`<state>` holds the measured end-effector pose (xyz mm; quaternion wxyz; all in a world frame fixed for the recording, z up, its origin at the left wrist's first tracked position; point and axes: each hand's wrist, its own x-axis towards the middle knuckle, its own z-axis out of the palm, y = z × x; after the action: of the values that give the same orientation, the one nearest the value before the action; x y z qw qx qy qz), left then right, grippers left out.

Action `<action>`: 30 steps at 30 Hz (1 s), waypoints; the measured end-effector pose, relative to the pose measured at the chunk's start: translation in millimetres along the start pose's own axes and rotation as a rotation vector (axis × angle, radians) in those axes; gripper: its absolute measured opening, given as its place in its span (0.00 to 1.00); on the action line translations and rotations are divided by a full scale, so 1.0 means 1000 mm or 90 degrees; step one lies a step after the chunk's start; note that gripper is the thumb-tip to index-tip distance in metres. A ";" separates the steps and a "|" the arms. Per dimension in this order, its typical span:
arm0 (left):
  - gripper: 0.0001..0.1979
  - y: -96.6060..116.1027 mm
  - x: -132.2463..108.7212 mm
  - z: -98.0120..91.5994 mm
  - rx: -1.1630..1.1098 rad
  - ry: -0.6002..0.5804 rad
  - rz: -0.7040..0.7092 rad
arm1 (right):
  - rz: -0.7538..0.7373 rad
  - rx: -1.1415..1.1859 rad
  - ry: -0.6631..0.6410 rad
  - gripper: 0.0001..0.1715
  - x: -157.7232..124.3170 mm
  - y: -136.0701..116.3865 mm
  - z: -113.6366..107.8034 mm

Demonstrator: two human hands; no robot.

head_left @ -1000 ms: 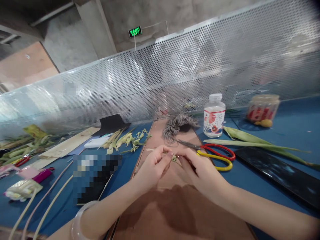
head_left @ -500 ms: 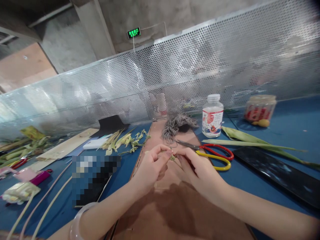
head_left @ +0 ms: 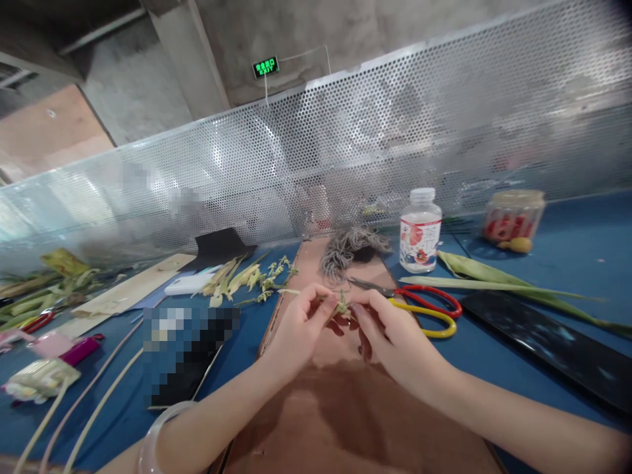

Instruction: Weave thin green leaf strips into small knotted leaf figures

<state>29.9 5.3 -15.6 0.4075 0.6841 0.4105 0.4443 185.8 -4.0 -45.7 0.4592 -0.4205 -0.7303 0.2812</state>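
Note:
In the head view, a small pale-green knotted leaf piece [head_left: 343,307] is between my two hands, above a brown board. My left hand [head_left: 301,326] pinches it between thumb and forefinger, with the other fingers curled below. A pale strip [head_left: 288,291] juts out leftward behind that hand. My right hand [head_left: 390,329] meets the piece from the other side, thumb and forefinger closed at its edge. Just past the right hand lie scissors [head_left: 429,297] with one red and one yellow handle. A tangle of grey cord [head_left: 340,253] rests on the far end of the board.
The brown board [head_left: 306,421] lies on a blue table [head_left: 592,227]. To the right are a labelled bottle [head_left: 421,234], a jar [head_left: 516,214], long green leaves [head_left: 494,276] and a black phone [head_left: 553,342]. Leftward are dried sprigs [head_left: 247,276] and another dark phone [head_left: 197,368]. Perforated metal screens the back.
My fingers have shifted around the leaf piece, so more of it shows between them. My right hand's lower fingers have opened downward a little. The pale strip now shows clearly at left.

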 end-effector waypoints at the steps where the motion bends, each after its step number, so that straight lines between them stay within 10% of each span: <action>1: 0.11 0.000 0.000 0.000 0.000 0.000 -0.002 | -0.007 -0.005 0.006 0.09 0.000 -0.001 0.001; 30: 0.13 -0.006 -0.007 -0.002 0.044 0.014 -0.028 | 0.002 0.060 0.040 0.09 -0.003 -0.012 0.003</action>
<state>24.8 1.0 -22.3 0.3891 0.6835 0.4450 0.4283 179.7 -12.7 -38.6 0.5009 -0.4082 -0.7006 0.3027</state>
